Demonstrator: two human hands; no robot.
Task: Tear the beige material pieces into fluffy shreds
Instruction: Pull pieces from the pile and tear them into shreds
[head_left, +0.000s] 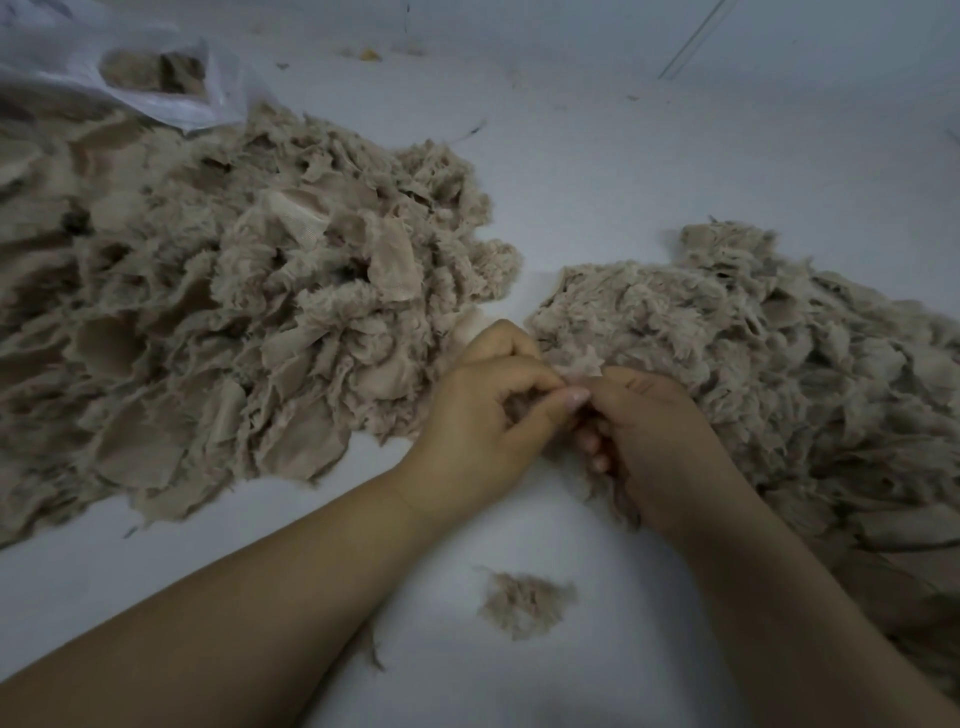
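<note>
Both hands, left hand (483, 410) and right hand (654, 436), meet knuckles-up with curled fingers pinching one small beige fluffy material piece (582, 366) between them, above the white worktop (675, 156), between two large beige heaps.

Big heap of beige torn fabric pieces (218, 312) sits out at nine to eleven o'clock on the pale flat work surface (675, 130). Fluffier beige shredded pile (753, 353) lies at three o'clock. Both hands meet dead centre between them. Small loose tuft of beige shreds (524, 603) at six o'clock. Crumpled white plastic bag (156, 78) behind, at eleven.
</note>
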